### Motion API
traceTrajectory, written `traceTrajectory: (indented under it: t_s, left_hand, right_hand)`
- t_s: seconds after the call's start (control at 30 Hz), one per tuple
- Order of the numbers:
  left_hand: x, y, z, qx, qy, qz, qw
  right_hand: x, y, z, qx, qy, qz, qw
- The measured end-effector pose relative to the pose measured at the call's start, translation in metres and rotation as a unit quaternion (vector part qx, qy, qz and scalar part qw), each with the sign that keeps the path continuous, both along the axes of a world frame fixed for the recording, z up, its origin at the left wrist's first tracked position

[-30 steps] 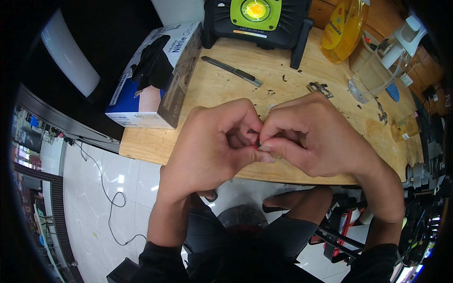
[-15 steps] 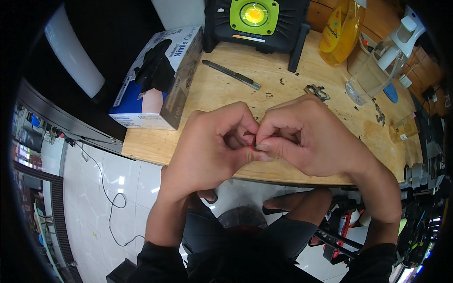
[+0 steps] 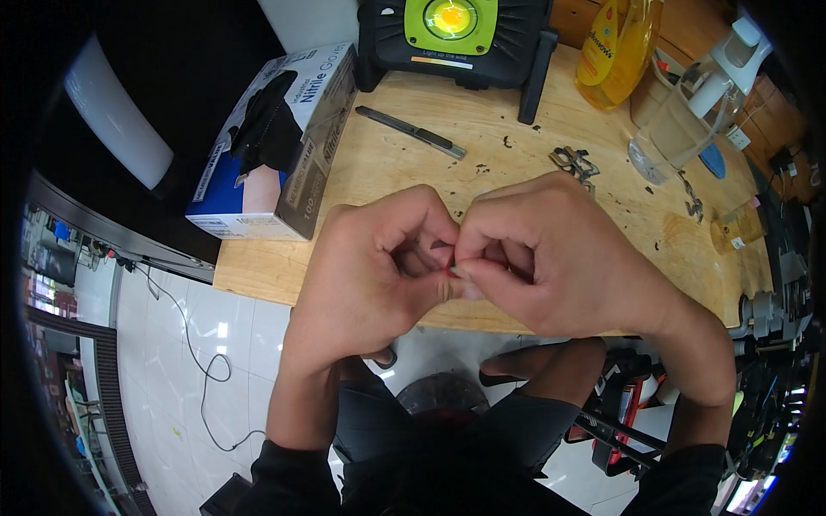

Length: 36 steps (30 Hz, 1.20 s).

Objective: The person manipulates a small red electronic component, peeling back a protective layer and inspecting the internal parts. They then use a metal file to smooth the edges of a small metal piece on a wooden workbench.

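Over the front edge of the table, my left hand and my right hand meet, both closed with thumb and fingers pinched. Between their fingertips is a small red and black piece. Only a sliver of it shows, so its kind cannot be made out. Beyond the hands lies a grey utility knife on the wooden table. Dark scraps and a cluster of cut strips lie farther right.
A glove box with a black glove poking out stands left. At the back is a lit work lamp. A yellow liquid bottle, a clear spray bottle and a small amber jar stand right. A cable crosses the floor.
My hands stay pinched together around the small piece, and less of it shows between the fingertips. My view has shifted slightly, so the table's things sit a little farther left.
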<state>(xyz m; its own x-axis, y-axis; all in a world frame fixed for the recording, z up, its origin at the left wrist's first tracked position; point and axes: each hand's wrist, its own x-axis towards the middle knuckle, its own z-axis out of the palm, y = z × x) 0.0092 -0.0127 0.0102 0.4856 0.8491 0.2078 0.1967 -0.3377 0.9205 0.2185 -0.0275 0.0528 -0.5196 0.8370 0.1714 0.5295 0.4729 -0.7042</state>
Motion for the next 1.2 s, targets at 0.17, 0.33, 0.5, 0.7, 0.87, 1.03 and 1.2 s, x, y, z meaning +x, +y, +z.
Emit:
traceTrajectory:
  t_s: [0.17,0.33,0.5,0.7,0.87,1.03,1.2]
  left_hand:
    - [0.004,0.0,0.0,-0.033,-0.048,0.007,0.998]
    - [0.002,0.002,0.001,-0.058,-0.042,-0.008,0.997]
    - [0.002,0.002,0.0,-0.064,-0.037,-0.012,0.997]
    - [0.001,0.001,0.003,-0.06,-0.028,-0.004,0.998]
    - [0.003,0.001,0.002,-0.027,-0.029,0.008,0.999]
    - [0.002,0.003,0.001,-0.047,-0.033,-0.01,0.998]
    - [0.001,0.003,0.0,-0.05,-0.026,-0.017,0.998]
  right_hand:
    - [0.002,0.003,-0.017,0.001,0.078,0.002,0.997]
    - [0.007,0.009,-0.007,-0.06,0.069,0.022,0.996]
    - [0.006,0.008,-0.006,-0.031,0.051,0.026,0.998]
    - [0.005,0.006,-0.019,0.084,0.038,0.026,0.995]
    - [0.001,0.003,-0.017,0.076,0.033,0.008,0.997]
    - [0.004,0.006,-0.017,0.003,0.078,0.012,0.997]
    - [0.004,0.008,-0.01,-0.05,0.073,0.014,0.996]
